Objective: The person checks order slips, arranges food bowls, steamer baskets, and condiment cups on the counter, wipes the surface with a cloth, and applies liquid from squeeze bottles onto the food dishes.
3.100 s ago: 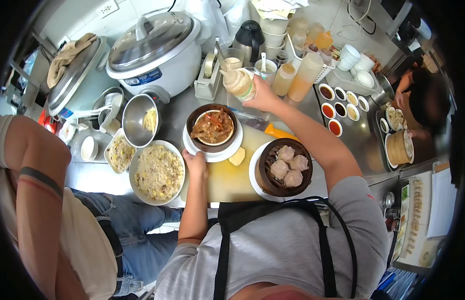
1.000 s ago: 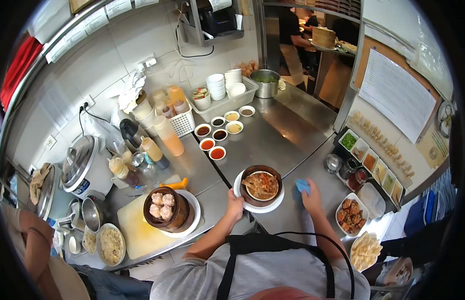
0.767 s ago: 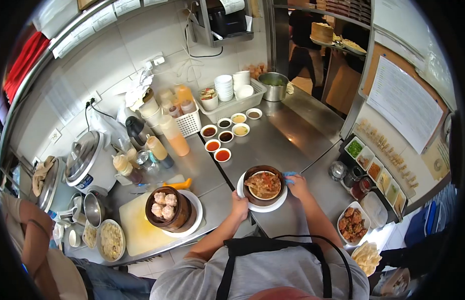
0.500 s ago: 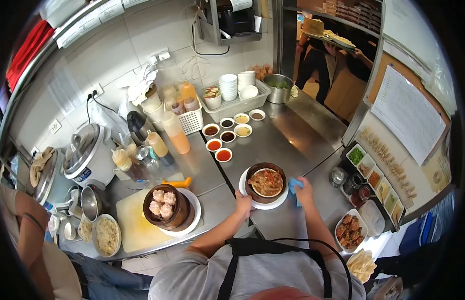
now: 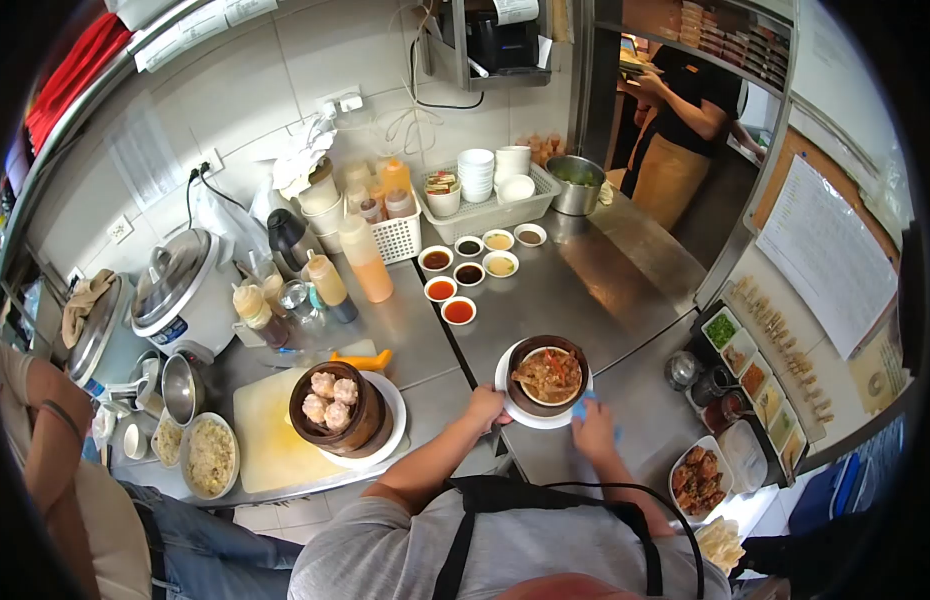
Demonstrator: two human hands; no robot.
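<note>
A dark steamer basket with a bowl of food (image 5: 548, 376) stands on a white plate (image 5: 538, 417) in front of me. My left hand (image 5: 484, 409) is closed at the plate's left rim. At the plate's lower right, my right hand (image 5: 593, 432) is closed on a blue cloth (image 5: 586, 405), partly blurred by motion. Further left, a wooden steamer with several dumplings (image 5: 331, 400) rests on another white plate (image 5: 390, 440), beside a yellowed cutting board (image 5: 263, 430).
Several sauce dishes (image 5: 458, 311) lie behind the plate. Squeeze bottles (image 5: 365, 262) and a rice cooker (image 5: 185, 290) stand at the back left. A bowl of fried pieces (image 5: 700, 478) is at right. A co-worker (image 5: 55, 430) stands at far left, another person (image 5: 675, 130) beyond the opening.
My right hand with the cloth has moved down and left around the plate's rim. The view has shifted slightly. The person beyond the opening has changed position.
</note>
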